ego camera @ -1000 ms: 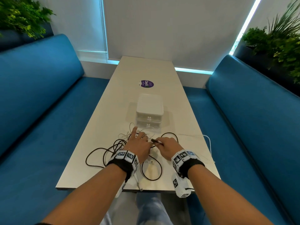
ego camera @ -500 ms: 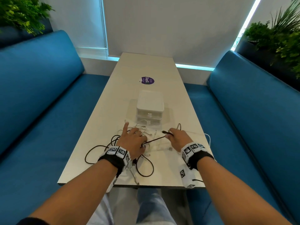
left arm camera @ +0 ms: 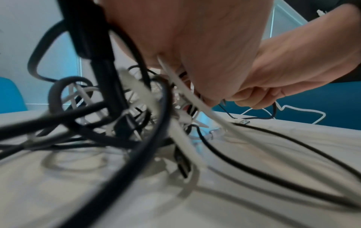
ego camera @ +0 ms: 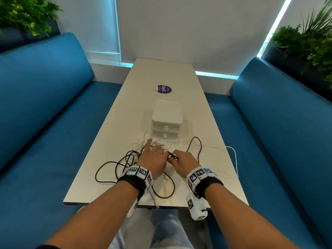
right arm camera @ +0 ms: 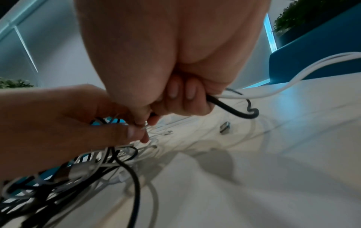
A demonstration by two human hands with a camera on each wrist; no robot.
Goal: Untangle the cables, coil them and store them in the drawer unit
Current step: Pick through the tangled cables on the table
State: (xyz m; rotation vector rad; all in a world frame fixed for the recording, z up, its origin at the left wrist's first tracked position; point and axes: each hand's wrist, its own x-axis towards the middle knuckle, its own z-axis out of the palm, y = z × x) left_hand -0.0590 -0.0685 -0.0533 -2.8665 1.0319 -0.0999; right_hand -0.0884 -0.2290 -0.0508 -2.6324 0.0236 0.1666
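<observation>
A tangle of black and white cables (ego camera: 133, 159) lies on the near end of the white table (ego camera: 161, 72), in front of the white drawer unit (ego camera: 167, 114), whose two drawers look closed. My left hand (ego camera: 161, 153) rests on the tangle with its index finger straight. Its thumb and other fingers pinch thin white cables (left arm camera: 187, 90). Touching it, my right hand (ego camera: 173, 157) curls round a black cable (right arm camera: 224, 107), which loops up to its right. The pinch itself is hidden from the head view.
A purple round sticker (ego camera: 164, 89) lies beyond the drawer unit. A loose white cable (ego camera: 235, 158) trails toward the table's right edge. Blue benches (ego camera: 45, 105) (ego camera: 278, 114) flank the table, with plants behind both.
Half a second ago my right hand had drawn the black cable out to the right. It has since come back against the left hand, and a slack black loop stands to its right.
</observation>
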